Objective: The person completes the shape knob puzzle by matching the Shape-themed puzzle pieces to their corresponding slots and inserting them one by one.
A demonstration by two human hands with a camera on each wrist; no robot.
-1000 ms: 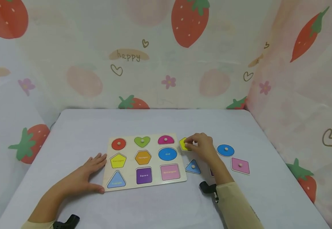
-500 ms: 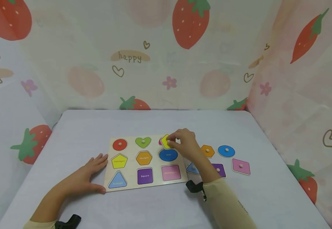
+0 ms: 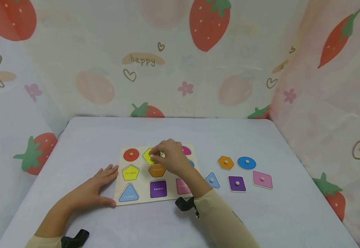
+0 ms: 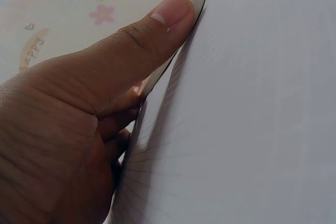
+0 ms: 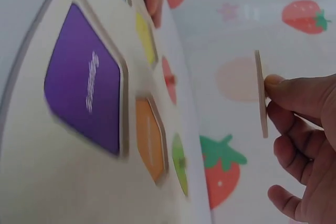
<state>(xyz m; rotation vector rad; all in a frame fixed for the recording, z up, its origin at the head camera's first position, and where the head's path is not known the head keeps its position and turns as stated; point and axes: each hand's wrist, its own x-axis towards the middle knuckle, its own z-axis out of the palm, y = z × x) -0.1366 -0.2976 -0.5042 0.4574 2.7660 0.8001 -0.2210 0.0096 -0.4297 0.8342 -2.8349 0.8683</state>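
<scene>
My right hand [image 3: 173, 158] pinches the small knob of a yellow pentagon puzzle piece [image 3: 147, 156], held over the upper middle of a pale wooden shape board [image 3: 144, 191]. The right wrist view shows this piece edge-on and raised off the board. My left hand [image 3: 90, 193] lies at the board's left edge, fingers spread and thumb touching the near corner. On the board, the printed yellow pentagon recess [image 3: 130, 173] shows bare, while a red circle piece [image 3: 131, 154] sits in its place. The green heart and part of the magenta half-circle [image 3: 186, 150] are covered by my right hand.
Right of the board lie loose knobbed pieces: an orange hexagon [image 3: 226, 162], blue oval [image 3: 246, 162], blue triangle [image 3: 212, 180], purple square [image 3: 237, 184] and pink rectangle [image 3: 262, 179]. A strawberry-print curtain [image 3: 155, 86] surrounds the white-covered table [image 3: 130, 227].
My right hand has lifted the yellow pentagon piece from the table right of the board and carried it left over the board. The left hand stays at the board's edge.
</scene>
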